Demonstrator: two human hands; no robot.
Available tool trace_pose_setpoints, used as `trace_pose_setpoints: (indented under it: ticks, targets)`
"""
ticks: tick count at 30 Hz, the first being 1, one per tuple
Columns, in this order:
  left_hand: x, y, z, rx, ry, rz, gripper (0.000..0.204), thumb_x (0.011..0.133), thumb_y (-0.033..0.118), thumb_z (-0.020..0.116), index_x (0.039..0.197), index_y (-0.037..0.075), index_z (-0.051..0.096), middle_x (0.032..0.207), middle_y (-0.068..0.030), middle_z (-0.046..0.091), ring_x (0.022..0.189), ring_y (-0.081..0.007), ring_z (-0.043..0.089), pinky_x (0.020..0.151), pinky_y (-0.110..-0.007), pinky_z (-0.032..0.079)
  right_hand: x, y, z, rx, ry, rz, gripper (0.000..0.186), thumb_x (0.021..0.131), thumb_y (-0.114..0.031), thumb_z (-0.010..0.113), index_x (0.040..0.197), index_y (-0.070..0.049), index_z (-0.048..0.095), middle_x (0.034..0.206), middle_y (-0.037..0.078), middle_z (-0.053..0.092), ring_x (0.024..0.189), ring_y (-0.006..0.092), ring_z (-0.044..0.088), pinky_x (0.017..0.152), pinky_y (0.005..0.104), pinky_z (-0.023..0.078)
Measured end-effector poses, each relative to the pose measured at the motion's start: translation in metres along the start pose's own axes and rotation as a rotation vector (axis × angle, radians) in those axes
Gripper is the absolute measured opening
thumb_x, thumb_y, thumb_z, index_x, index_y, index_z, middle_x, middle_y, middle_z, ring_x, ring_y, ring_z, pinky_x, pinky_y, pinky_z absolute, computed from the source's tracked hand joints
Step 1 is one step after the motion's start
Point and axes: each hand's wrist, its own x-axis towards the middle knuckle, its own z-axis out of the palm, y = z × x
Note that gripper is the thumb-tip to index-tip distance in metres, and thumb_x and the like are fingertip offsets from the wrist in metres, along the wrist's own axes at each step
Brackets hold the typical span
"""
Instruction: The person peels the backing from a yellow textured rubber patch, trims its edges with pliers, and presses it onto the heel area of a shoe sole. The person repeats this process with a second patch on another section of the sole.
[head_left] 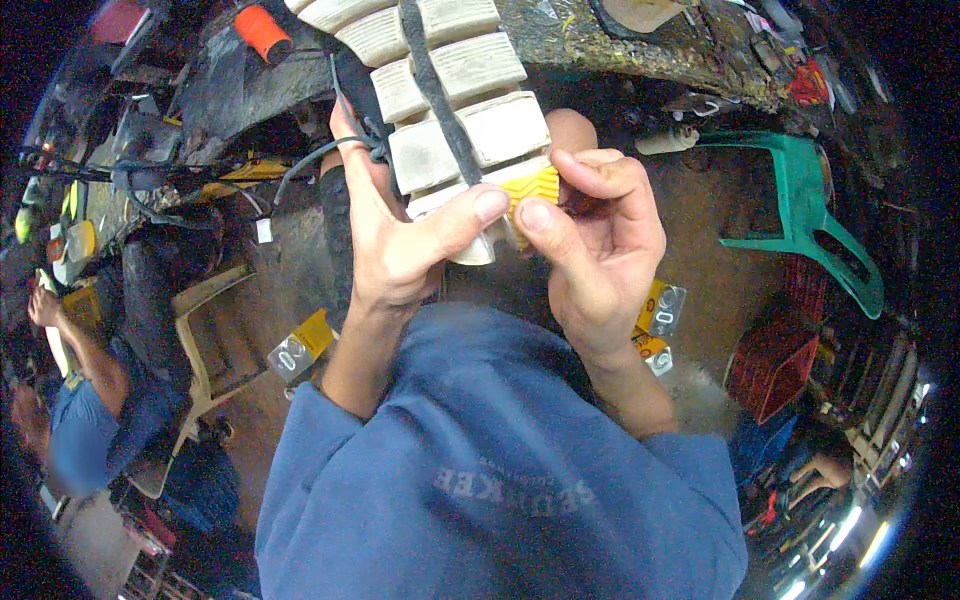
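A shoe (pixel 510 130) is held up with its sole toward me; cream tread blocks run along it, with a dark strip down the middle. Grey laces (pixel 320 155) hang at its left side. My left hand (pixel 395 230) grips the shoe's near end, thumb across the sole and fingers up along the left side. A yellow piece with zigzag ridges (pixel 532 188) lies against the right half of that near end. My right hand (pixel 610 225) pinches this piece between thumb and forefinger; the other fingers curl behind, partly hidden.
A cluttered workbench (pixel 640 65) spans the far side, with an orange cup (pixel 263 35) at its left. Right of me are a green plastic chair (pixel 790 180) and a red crate (pixel 770 360). Yellow-sided containers (pixel 305 345) are beside my arms. A co-worker (pixel 95 400) is at far left.
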Motion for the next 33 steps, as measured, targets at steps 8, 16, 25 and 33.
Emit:
trace_pose_setpoints:
  ticks: [8,16,25,33]
  targets:
    - [0.007,0.000,-0.008,-0.091,0.026,-0.023,0.110,0.077,-0.008,0.080,0.159,0.010,0.009,0.134,-0.0189,0.058,0.118,-0.0319,0.066,0.101,-0.046,0.056,0.008,-0.006,-0.003,-0.146,-0.053,0.130,0.032,0.085,0.003,0.077,0.116,0.005,0.068,0.115,0.010,0.063,0.103,0.0156,0.061,0.091,0.0280,0.050]
    - [0.008,0.010,-0.027,-0.174,-0.001,-0.084,0.096,0.079,-0.007,0.075,0.156,0.008,0.019,0.132,-0.0210,0.062,0.118,-0.0325,0.067,0.102,-0.045,0.055,0.016,-0.002,0.000,-0.332,-0.276,-0.063,0.047,0.080,0.000,0.082,0.125,0.005,0.068,0.113,0.010,0.064,0.105,0.0171,0.059,0.094,0.0289,0.047]
    - [0.008,0.013,-0.019,-0.245,-0.007,-0.124,0.095,0.082,-0.006,0.072,0.160,0.008,0.018,0.137,-0.0236,0.059,0.121,-0.0366,0.065,0.105,-0.048,0.054,0.027,-0.013,0.000,-0.161,-0.346,-0.018,0.051,0.083,0.007,0.077,0.131,0.006,0.060,0.118,0.012,0.058,0.103,0.0162,0.057,0.090,0.0285,0.052]
    - [0.006,0.016,-0.020,-0.264,-0.002,-0.150,0.100,0.079,-0.005,0.072,0.161,0.011,0.017,0.139,-0.0236,0.057,0.124,-0.0377,0.063,0.106,-0.049,0.053,0.028,-0.018,0.001,-0.349,-0.304,-0.060,0.033,0.076,0.000,0.083,0.108,0.000,0.075,0.106,0.013,0.068,0.094,0.0183,0.067,0.079,0.0266,0.053]
